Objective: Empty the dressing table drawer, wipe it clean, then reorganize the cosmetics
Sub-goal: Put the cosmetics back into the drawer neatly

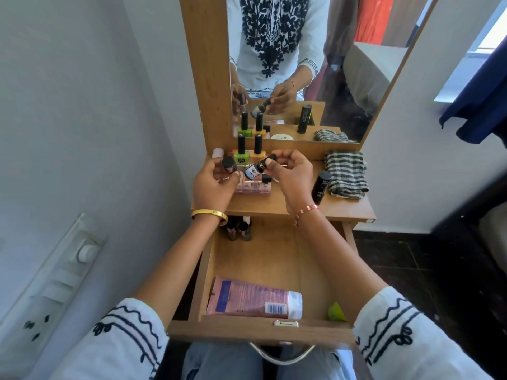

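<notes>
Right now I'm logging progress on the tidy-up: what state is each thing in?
Wooden drawer: pulled open.
Pink tube with white cap: lying flat in the drawer.
Small white-labelled bottle: held by its black cap in the right hand.
Dark-capped little bottle: gripped in the left hand.
Green nail polish bottle: upright, capped.
Striped cloth: folded on the tabletop.

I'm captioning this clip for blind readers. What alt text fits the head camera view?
A person's left hand holds a dark-capped bottle and the right hand pinches a small labelled bottle above a wooden dressing table. Below, the open drawer holds a pink tube; nail polishes, a striped cloth and a mirror sit behind.
</notes>
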`<state>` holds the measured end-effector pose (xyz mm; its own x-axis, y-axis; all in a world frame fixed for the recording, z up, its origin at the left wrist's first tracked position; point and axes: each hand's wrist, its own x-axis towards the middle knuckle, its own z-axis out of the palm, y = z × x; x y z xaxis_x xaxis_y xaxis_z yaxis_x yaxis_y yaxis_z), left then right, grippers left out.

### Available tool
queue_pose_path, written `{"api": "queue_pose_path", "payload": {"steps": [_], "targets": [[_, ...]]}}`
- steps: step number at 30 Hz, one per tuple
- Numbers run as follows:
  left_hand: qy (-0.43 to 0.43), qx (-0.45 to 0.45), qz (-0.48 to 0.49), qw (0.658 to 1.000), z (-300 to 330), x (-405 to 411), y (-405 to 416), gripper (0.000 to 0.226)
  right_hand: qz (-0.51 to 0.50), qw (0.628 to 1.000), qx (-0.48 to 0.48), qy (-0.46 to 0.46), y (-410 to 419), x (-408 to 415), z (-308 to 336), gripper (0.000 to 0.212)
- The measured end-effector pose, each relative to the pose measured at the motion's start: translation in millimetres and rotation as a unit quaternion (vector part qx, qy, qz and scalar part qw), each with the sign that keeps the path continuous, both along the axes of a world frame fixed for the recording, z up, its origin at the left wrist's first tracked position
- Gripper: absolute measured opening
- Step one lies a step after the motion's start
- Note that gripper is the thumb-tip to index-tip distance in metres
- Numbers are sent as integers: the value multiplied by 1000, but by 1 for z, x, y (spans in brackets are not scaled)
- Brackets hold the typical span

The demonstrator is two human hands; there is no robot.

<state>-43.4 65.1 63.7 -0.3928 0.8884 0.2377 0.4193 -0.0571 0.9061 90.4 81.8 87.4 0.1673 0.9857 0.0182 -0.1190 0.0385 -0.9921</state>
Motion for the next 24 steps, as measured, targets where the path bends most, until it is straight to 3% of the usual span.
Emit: {"api": "queue_pose_path", "payload": {"steps": [6, 18, 24], "targets": [[-3, 38, -6, 999, -8, -13, -32, 39, 20, 1000, -13, 10, -19, 0, 1, 14], [-6, -41, -72, 997, -22, -2, -65, 41, 38, 996, -80, -16, -50, 1, -11, 11], [25, -75, -88, 993, -33, -6, -72, 38, 62, 991, -86, -83, -62, 0, -29, 14]]}}
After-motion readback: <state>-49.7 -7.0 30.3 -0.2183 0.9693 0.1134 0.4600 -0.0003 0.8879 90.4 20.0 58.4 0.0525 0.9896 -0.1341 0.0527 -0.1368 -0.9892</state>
